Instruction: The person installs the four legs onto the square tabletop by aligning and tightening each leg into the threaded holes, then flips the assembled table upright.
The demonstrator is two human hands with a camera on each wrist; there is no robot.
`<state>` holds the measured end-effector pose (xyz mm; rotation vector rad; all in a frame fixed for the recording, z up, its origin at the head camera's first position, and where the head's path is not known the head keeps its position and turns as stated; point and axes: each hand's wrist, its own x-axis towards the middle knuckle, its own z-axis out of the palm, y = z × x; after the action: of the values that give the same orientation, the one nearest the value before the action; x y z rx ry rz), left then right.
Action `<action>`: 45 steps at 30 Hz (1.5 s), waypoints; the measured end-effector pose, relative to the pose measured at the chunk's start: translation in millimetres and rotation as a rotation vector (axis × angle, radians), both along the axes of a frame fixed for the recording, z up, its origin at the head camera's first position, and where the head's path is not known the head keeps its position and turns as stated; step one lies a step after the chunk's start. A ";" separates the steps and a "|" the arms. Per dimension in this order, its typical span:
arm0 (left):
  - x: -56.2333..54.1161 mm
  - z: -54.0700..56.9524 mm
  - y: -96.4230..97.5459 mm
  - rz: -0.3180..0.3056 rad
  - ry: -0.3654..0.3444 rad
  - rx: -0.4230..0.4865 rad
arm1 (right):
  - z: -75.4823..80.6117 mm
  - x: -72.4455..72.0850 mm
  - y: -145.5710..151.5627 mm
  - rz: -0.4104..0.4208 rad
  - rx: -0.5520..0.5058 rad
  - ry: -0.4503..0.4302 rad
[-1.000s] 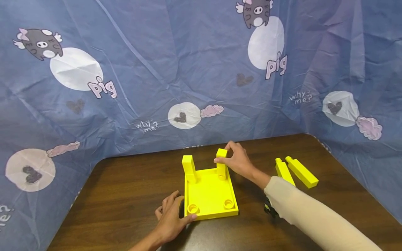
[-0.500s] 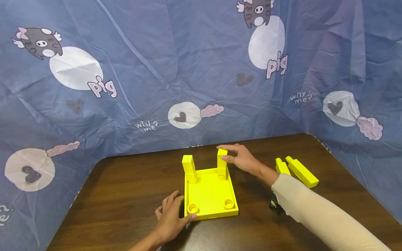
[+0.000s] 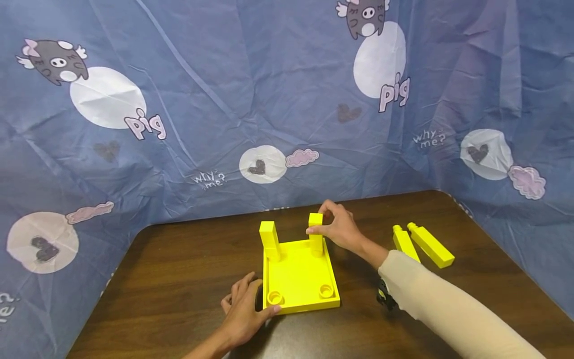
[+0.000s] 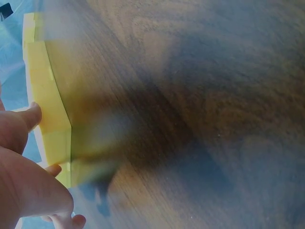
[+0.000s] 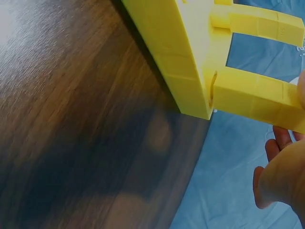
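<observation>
A square yellow tabletop with a raised rim lies on the wooden table, two round sockets showing at its near corners. One yellow leg stands upright at its far left corner. At the far right corner, my right hand pinches the upper part of a second upright leg between thumb and fingers. That leg's lower end meets its socket in the right wrist view. My left hand grips the tabletop's near left corner, thumb on the front edge and fingers by the left side.
Two loose yellow legs with threaded-looking ends lie to the right, one partly behind the right sleeve. The brown wooden table ends at a blue printed cloth behind and at both sides.
My right hand loosened its fingers from the far right leg half a second ago, shifting slightly right, then came back and pinches it again. My left hand and the tabletop stay put.
</observation>
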<state>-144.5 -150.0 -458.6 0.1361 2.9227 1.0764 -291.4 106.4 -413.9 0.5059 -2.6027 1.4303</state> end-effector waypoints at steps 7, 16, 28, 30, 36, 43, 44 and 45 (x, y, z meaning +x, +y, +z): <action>-0.5 -0.2 0.1 -0.005 -0.004 0.006 | -1.7 1.9 7.6 0.098 0.053 -0.085; -0.6 -0.4 -0.7 -0.012 0.002 0.015 | 12.3 -3.8 24.7 0.366 0.022 -0.183; -0.8 -0.3 -0.8 -0.013 -0.017 0.016 | 0.1 -4.7 7.6 0.191 -0.100 0.029; -0.9 -0.3 -0.9 -0.012 -0.017 0.015 | -1.9 -4.6 4.8 0.161 -0.094 0.045; -1.3 -0.3 -0.4 -0.011 -0.017 0.009 | -3.1 -2.5 2.4 0.104 -0.064 0.051; -1.0 0.0 -1.5 -0.015 -0.011 0.017 | 3.0 -3.1 10.8 0.202 0.030 -0.078; -0.9 -0.1 -1.5 -0.015 -0.012 0.018 | 4.9 -4.3 12.9 0.236 0.032 -0.091; -0.9 0.0 -1.6 -0.016 -0.011 0.019 | 7.2 -5.5 15.2 0.270 0.034 -0.100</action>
<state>-145.4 -151.6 -458.7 0.1528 2.8969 1.0997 -296.8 121.6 -406.6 0.8397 -2.7239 1.5253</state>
